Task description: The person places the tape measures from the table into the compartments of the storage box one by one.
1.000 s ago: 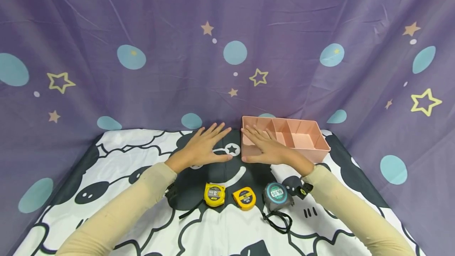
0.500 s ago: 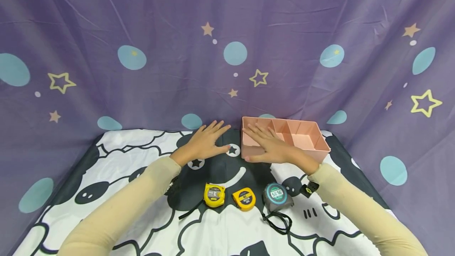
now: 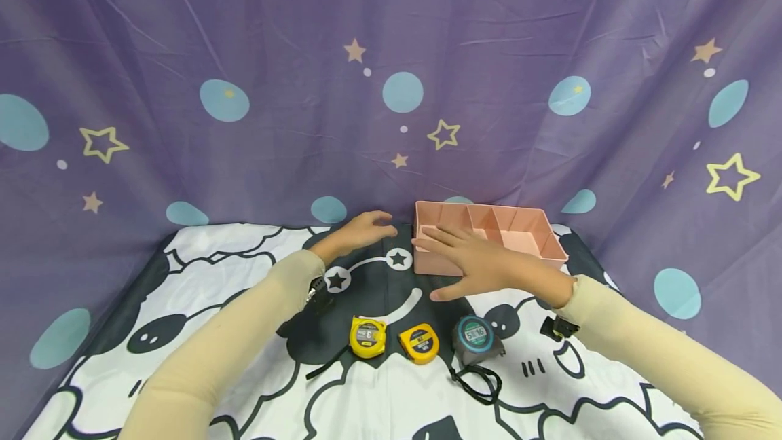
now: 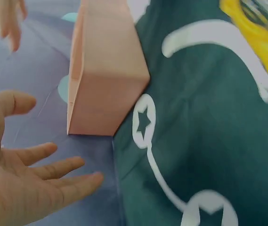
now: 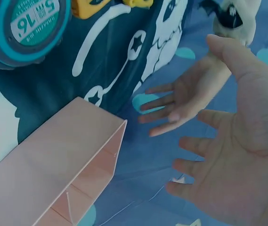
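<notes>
In the head view, a yellow tape measure [image 3: 368,338], an orange tape measure [image 3: 419,343] and a grey-and-teal tape measure [image 3: 474,335] lie in a row at lower centre on the cloth-covered worktop [image 3: 379,413], the last with a looped black cord [image 3: 479,386]. The pink box [image 3: 520,240] stands right of centre, at the worktop's back edge, and no tape measure shows in it; its left compartment is partly hidden behind the right grip [image 3: 479,263]. With the left grip [image 3: 357,233] at mid-frame also holding nothing, I judge that little or nothing is done and any handling of the tape measures is left. The left wrist view adds the box's plain end wall at upper centre and the left palm at lower left, fingers extended, released and apart from the box; only a blurred yellow tape measure shows, upper right. The right wrist view shows both palms, which the head view does not, and the right fingers, at right, spread, released and apart from the box at lower left.
</notes>
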A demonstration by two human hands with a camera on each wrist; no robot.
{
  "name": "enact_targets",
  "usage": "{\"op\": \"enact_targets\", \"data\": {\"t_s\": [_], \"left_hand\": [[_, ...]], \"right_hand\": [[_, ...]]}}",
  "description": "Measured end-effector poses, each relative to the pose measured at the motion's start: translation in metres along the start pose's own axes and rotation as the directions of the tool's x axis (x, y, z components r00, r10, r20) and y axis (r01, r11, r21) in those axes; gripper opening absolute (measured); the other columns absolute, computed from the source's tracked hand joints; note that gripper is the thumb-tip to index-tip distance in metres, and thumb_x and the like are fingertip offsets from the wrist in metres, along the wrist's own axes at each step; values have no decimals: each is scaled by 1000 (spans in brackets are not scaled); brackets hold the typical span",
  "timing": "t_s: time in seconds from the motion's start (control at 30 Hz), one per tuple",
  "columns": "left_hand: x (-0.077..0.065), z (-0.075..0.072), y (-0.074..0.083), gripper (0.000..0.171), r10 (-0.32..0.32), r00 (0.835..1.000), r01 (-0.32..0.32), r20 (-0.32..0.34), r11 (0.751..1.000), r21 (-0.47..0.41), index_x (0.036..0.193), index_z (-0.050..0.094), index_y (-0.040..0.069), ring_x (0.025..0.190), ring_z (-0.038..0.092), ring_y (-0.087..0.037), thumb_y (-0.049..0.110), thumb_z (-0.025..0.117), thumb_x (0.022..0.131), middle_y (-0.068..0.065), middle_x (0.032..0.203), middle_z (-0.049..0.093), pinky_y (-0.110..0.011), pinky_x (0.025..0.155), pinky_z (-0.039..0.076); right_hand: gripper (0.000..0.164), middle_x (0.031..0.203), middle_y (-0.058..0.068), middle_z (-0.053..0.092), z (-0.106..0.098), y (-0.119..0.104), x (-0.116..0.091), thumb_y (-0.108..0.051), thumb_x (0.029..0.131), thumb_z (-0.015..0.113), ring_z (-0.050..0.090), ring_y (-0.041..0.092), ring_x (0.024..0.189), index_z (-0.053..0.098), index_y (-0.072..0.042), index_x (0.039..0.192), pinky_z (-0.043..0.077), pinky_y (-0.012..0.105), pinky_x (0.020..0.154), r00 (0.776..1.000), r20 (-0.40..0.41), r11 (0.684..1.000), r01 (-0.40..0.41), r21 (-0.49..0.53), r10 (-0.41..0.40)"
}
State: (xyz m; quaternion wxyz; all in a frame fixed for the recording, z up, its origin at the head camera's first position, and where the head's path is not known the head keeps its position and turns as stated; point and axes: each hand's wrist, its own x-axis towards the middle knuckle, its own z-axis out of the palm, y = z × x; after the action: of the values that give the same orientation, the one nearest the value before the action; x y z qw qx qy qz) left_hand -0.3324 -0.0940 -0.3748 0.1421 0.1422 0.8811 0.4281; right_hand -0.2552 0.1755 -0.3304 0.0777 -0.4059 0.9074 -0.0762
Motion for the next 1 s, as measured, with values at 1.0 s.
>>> {"op": "enact_targets", "data": {"t_s": [1.0], "left_hand": [[78, 40, 20, 50, -394, 919, 330, 8, 757, -564, 133, 52, -16, 121, 65, -38, -7, 71, 88, -33, 133, 61, -39, 96, 59]], "right_hand": [[84, 144, -4, 54, 44, -23, -25, -23, 65, 98, 57, 16, 127, 59, -31, 139, 55, 38, 102, 890, 426, 986, -165, -31, 163]]}}
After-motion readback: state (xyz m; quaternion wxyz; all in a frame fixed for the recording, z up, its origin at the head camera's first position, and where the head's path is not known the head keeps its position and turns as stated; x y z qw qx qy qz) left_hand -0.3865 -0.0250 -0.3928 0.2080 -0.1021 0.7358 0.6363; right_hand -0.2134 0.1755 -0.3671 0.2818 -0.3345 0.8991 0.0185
